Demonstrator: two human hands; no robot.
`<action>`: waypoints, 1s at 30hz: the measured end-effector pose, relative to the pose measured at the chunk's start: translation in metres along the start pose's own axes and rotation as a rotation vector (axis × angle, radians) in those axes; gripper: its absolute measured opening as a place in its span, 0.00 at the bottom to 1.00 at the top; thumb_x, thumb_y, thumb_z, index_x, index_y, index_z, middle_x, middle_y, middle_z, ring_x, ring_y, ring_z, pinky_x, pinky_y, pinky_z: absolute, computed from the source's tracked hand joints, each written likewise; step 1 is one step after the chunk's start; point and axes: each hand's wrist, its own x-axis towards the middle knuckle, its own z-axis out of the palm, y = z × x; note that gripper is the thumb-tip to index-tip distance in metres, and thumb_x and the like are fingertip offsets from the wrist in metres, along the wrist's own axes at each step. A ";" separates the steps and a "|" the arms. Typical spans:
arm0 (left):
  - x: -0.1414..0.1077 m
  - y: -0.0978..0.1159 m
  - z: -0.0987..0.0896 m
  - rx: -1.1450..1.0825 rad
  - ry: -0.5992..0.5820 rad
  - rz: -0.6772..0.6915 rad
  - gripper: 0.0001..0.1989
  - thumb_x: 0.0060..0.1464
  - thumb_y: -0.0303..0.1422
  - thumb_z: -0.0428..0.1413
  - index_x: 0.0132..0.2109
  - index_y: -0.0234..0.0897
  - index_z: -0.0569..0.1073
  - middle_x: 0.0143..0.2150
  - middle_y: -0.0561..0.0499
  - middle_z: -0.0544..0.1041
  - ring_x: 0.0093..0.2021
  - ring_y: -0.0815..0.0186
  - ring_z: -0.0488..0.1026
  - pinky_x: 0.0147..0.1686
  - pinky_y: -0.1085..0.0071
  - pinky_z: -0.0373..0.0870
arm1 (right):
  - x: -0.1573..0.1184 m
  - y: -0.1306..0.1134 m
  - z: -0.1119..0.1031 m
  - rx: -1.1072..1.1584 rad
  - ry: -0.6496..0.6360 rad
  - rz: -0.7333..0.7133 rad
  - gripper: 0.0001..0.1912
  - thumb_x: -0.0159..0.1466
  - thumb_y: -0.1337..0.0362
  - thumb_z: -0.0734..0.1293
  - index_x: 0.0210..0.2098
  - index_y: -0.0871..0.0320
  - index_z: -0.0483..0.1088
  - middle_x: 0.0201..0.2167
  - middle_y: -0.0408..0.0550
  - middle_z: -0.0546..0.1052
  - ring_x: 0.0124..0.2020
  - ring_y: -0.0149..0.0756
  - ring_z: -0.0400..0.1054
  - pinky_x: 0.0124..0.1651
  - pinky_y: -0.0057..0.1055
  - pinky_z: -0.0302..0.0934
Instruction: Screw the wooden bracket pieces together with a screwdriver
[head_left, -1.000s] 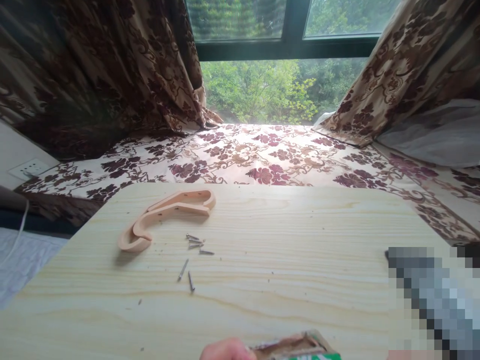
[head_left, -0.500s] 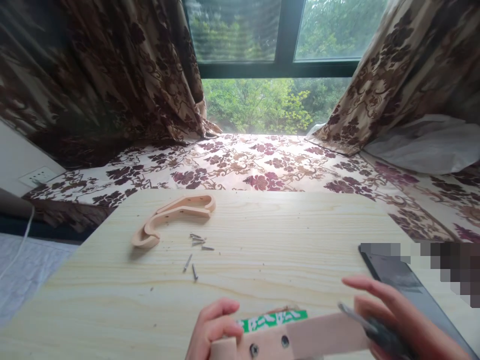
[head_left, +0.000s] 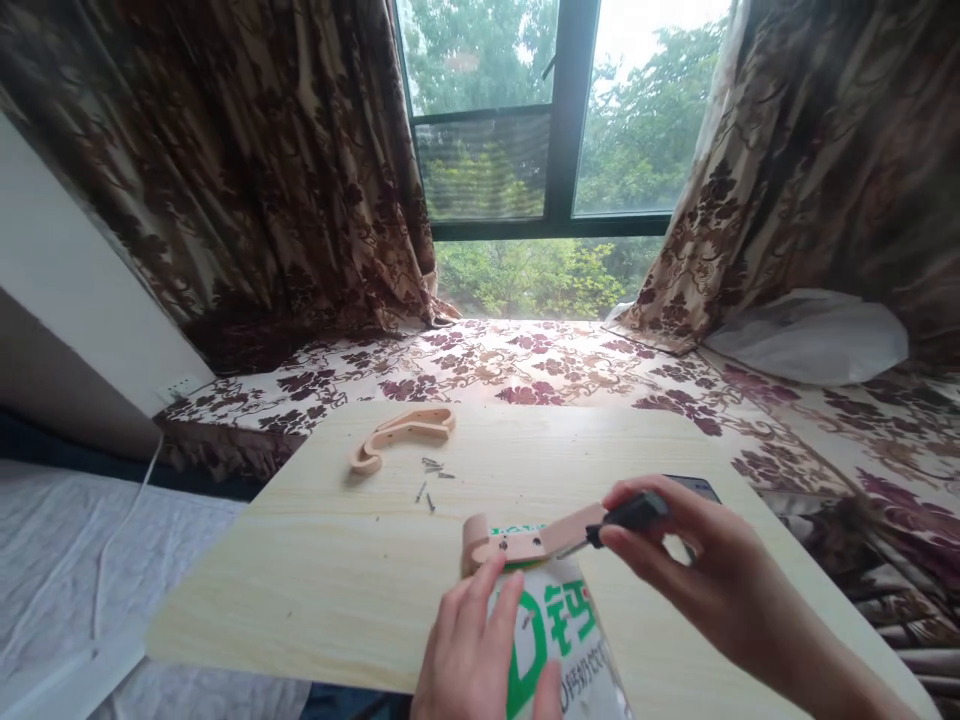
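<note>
A curved wooden piece with two dark screws (head_left: 517, 548) lies against the far end of a white box with green lettering (head_left: 574, 640). My left hand (head_left: 480, 640) rests on the box, its fingers spread and the fingertips touching the wooden piece's near edge. In my right hand (head_left: 675, 540) a black-handled screwdriver (head_left: 637, 512) is pinched between thumb and fingers. The driver's metal tip points left, close to the wooden piece, right of the screws.
Another pair of curved wooden pieces (head_left: 405, 430) lies at the far left of the pale table (head_left: 322, 560), with several loose screws (head_left: 433, 467) nearby. A dark flat device (head_left: 694, 488) is partly behind my right hand. Curtains and a window stand beyond.
The view has tilted up and drawn back. My left hand has shifted onto the box, which now shows more of its face. My right hand has turned the screwdriver across the wooden piece.
</note>
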 end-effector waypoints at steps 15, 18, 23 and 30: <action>0.018 0.021 0.010 0.059 -0.232 -0.354 0.22 0.56 0.37 0.48 0.56 0.40 0.68 0.59 0.49 0.68 0.55 0.56 0.65 0.50 0.58 0.64 | 0.035 -0.019 0.043 0.054 -0.134 0.021 0.04 0.63 0.62 0.61 0.34 0.56 0.62 0.21 0.40 0.68 0.21 0.29 0.57 0.26 0.27 0.54; 0.017 0.018 0.013 0.044 -0.217 -0.355 0.22 0.56 0.37 0.49 0.56 0.39 0.68 0.59 0.48 0.68 0.54 0.56 0.65 0.49 0.58 0.62 | 0.038 -0.019 0.044 0.029 -0.153 0.015 0.04 0.63 0.63 0.61 0.34 0.56 0.62 0.22 0.40 0.68 0.22 0.30 0.58 0.27 0.27 0.54; 0.017 0.017 0.015 0.030 -0.182 -0.353 0.21 0.56 0.35 0.48 0.56 0.38 0.68 0.57 0.47 0.70 0.52 0.56 0.65 0.48 0.57 0.62 | 0.043 -0.020 0.044 -0.020 -0.196 0.002 0.03 0.63 0.64 0.60 0.33 0.56 0.61 0.22 0.40 0.68 0.23 0.30 0.59 0.28 0.28 0.54; 0.020 0.018 0.017 0.071 -0.171 -0.352 0.20 0.56 0.34 0.49 0.56 0.40 0.67 0.56 0.47 0.70 0.53 0.56 0.64 0.47 0.57 0.61 | 0.053 -0.029 0.043 -0.098 -0.311 -0.035 0.01 0.61 0.66 0.60 0.33 0.57 0.62 0.22 0.41 0.69 0.22 0.29 0.58 0.27 0.27 0.53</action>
